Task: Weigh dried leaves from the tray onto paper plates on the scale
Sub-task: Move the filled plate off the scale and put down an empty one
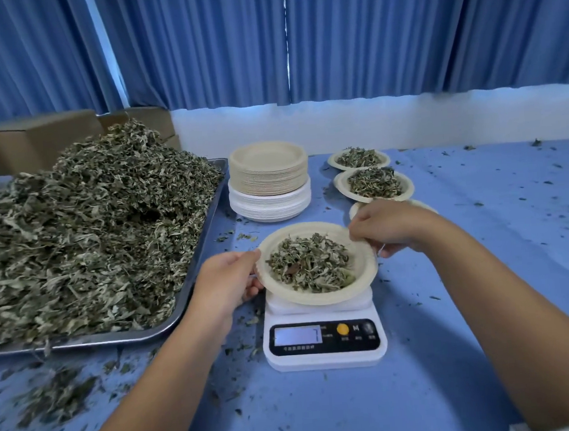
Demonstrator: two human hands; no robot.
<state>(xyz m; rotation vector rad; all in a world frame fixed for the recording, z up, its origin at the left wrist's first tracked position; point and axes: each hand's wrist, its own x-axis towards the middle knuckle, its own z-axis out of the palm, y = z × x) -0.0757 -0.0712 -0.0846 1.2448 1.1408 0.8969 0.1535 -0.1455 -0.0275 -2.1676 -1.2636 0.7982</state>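
Both hands pinch the filled paper plate [316, 263] over the scale [323, 333], left hand [229, 282] at its tray-side rim, right hand [390, 227] at the far rim, nearer the weighed plates [372, 183].

Soft even light, edges warped.

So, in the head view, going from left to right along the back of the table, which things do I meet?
Tray of dried leaves → stack of empty paper plates → filled plates in a row.
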